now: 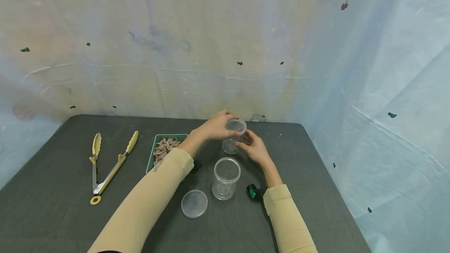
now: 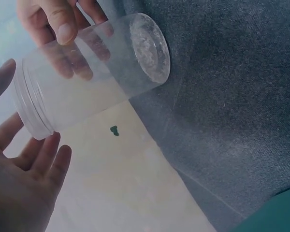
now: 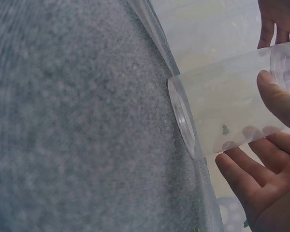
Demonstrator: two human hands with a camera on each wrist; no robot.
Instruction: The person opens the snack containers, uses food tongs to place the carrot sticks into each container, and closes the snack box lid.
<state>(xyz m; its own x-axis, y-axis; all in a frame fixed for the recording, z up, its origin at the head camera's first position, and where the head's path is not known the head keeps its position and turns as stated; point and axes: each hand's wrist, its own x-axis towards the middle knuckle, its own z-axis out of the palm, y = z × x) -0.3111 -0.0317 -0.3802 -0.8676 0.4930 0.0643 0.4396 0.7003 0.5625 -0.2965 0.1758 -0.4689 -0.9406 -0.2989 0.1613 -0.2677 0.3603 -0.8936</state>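
Note:
Toward the back of the table stands a clear plastic jar (image 1: 230, 146), held between both hands. My left hand (image 1: 217, 126) grips it around the rim at the top, thumb on one side and fingers on the other. Lower down, my right hand (image 1: 256, 148) holds the jar's side between thumb and fingers, as the right wrist view also shows. Nothing shows inside this jar (image 2: 94, 104). Nearer to me is a second clear jar (image 1: 223, 188), upright and uncovered. A round translucent lid (image 1: 194, 204) lies flat to its left.
Left of the jars, partly behind my left forearm, sits a green tray (image 1: 153, 154) with greyish-brown pieces (image 1: 165, 148). Spread yellow-tipped tongs (image 1: 111, 173) lie farther left. A plastic sheet (image 1: 197, 50) hangs behind the dark table (image 1: 316, 214).

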